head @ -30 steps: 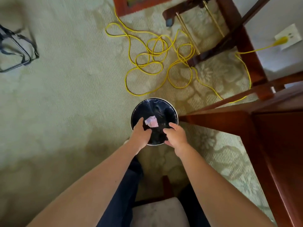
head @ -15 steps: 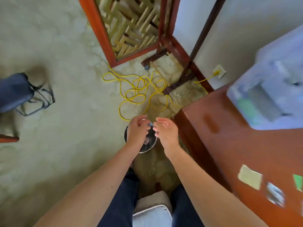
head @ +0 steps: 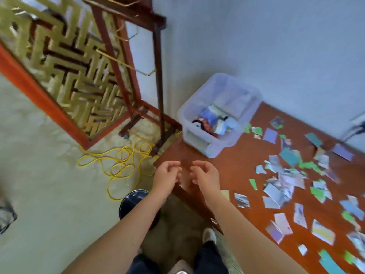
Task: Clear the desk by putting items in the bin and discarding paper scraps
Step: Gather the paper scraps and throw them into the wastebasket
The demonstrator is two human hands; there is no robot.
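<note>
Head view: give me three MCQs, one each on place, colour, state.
1. Where does the clear plastic bin stand? A) on the floor B) on the desk corner near the wall C) on a chair
2. What colour is the cable lying on the carpet? A) yellow B) black C) red
3. How are the left hand and right hand? A) each pinches a scrap B) loosely curled, holding nothing C) pressing on the bin
Answers: 1 B, its base sits on the red-brown wood; 2 A, bright yellow loops; 3 B, no paper shows between the fingers.
</note>
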